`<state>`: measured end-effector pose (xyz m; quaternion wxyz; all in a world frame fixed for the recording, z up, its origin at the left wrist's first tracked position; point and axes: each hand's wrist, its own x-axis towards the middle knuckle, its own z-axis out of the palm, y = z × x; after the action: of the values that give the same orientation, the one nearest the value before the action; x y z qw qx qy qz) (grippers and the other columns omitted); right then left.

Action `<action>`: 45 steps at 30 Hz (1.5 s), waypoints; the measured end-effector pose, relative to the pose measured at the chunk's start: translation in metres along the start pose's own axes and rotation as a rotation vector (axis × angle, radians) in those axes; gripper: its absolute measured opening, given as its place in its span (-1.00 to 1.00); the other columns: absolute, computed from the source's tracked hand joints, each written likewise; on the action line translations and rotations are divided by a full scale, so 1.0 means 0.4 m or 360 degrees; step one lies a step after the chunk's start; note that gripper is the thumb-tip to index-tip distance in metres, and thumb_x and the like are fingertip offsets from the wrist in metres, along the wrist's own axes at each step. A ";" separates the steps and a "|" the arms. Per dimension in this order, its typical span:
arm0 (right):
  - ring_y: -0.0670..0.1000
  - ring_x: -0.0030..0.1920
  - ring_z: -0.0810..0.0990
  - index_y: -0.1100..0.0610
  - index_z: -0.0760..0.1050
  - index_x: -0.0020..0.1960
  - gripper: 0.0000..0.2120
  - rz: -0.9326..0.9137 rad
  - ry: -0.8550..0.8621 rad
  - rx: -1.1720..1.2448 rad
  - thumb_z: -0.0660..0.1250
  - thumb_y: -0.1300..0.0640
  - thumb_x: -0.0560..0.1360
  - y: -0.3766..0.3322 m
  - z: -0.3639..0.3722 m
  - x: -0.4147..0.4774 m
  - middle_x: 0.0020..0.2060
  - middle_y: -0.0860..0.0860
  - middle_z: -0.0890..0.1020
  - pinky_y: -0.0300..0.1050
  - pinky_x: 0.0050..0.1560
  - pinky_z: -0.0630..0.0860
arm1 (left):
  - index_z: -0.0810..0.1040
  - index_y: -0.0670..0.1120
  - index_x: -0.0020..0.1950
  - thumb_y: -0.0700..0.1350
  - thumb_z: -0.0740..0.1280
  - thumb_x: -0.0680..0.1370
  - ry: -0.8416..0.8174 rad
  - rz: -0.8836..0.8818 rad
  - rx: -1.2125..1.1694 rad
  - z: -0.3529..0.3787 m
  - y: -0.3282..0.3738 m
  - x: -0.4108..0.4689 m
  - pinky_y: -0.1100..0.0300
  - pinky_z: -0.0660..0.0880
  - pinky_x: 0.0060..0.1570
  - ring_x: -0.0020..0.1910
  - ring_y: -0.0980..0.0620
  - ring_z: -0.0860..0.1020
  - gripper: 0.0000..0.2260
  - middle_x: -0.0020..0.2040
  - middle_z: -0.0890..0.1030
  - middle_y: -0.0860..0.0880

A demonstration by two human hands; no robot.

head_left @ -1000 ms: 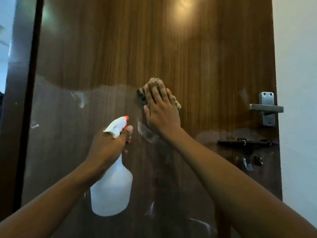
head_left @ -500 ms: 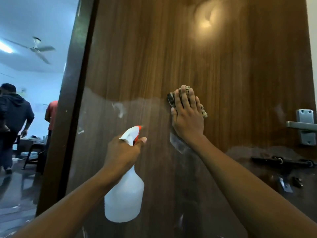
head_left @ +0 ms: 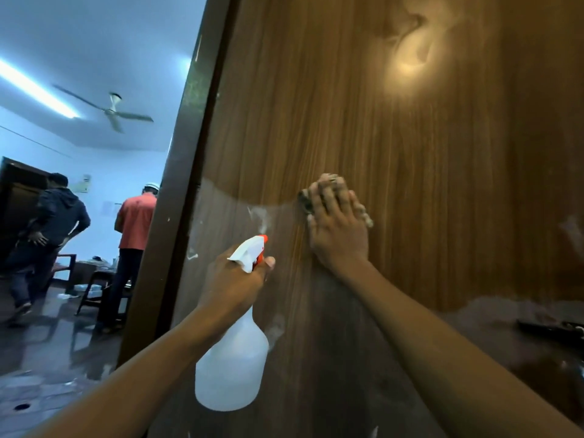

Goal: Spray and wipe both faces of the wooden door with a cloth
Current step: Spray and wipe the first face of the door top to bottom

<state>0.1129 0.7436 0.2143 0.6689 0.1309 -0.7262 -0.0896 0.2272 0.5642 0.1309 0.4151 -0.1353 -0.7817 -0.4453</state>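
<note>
Meanwhile, right hand (head_left: 338, 230) presses cloth (head_left: 306, 202) flat against door (head_left: 395, 137); left hand (head_left: 234, 279) fingers grasp spray bottle (head_left: 230, 365).

Door (head_left: 395, 121): wood-grain face, smooth and semi-glossy, with a bright lamp reflection near the top; the lower part is coated by a hazy, greyish film with pale smears. Door edge (head_left: 186, 153): darker, duller brown. Bottle (head_left: 232, 365): translucent white plastic, matt; trigger head of white and orange plastic. Cloth (head_left: 306, 202): soft, mottled fabric, rough-looking. Floor (head_left: 47, 358): dark, polished, reflective.
</note>
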 end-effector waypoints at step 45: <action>0.17 0.56 0.24 -0.06 0.29 0.56 -0.47 -0.0994 -0.0146 0.0055 0.10 -0.11 0.60 -0.296 0.104 -0.052 0.55 0.03 0.32 0.19 0.50 0.22 | 0.39 0.13 0.37 0.06 0.29 0.53 0.0190 -0.0188 0.0151 -0.215 -0.218 -0.093 0.32 0.38 -0.08 -0.02 0.04 0.55 -0.60 0.17 0.57 0.05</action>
<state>0.0814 0.6359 0.1549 0.5733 0.3549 -0.6817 -0.2840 0.2452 0.4512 0.0736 0.4399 -0.0423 -0.7825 -0.4387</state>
